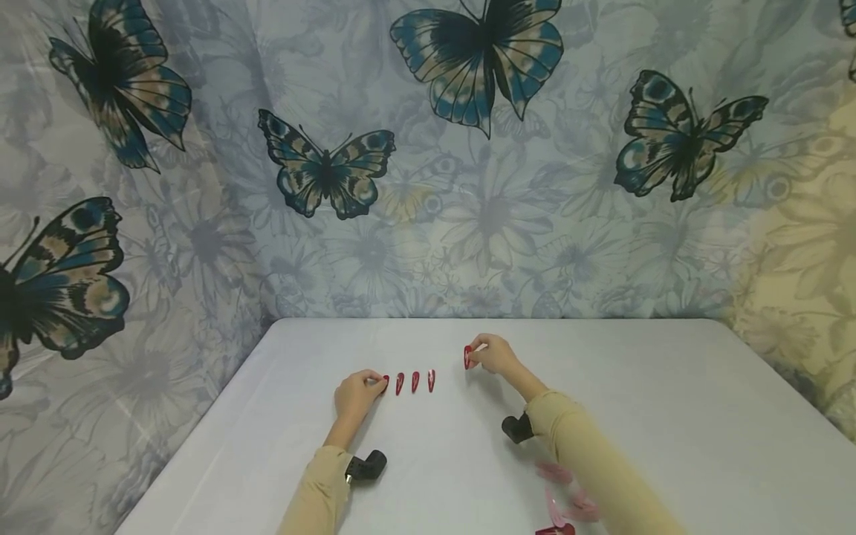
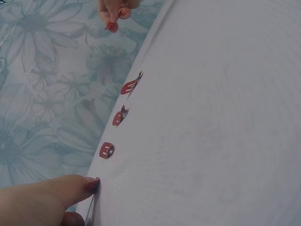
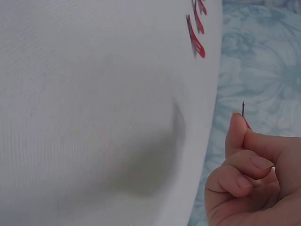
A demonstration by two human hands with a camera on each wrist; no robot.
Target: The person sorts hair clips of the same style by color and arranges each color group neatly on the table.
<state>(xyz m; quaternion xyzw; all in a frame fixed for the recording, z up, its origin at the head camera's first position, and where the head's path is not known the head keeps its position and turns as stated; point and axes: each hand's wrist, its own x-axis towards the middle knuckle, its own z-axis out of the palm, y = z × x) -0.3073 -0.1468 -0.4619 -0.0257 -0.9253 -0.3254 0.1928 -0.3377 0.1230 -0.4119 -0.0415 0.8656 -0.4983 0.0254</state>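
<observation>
Three red snap hair clips (image 1: pixel 415 382) lie upright in a row on the white table, left of its middle. At the row's left end my left hand (image 1: pixel 354 394) pinches another red hair clip (image 1: pixel 386 383) against the tabletop, mostly covered by the fingertips. To the right, my right hand (image 1: pixel 496 354) holds a further red hair clip (image 1: pixel 467 357) between thumb and fingertips, raised above the table. In the right wrist view that held clip (image 3: pixel 248 124) shows only as a thin edge beyond the thumb. The row's nearest clip (image 3: pixel 195 42) appears at the top there.
Several pink hair clips (image 1: pixel 553 472) and a red clip (image 1: pixel 556 530) lie near the front, partly behind the right sleeve (image 1: pixel 588 453). The white table (image 1: pixel 234 446) ends at a butterfly-patterned cloth (image 1: pixel 495 223). Black wrist cameras (image 1: pixel 367 466) stick out from both sleeves.
</observation>
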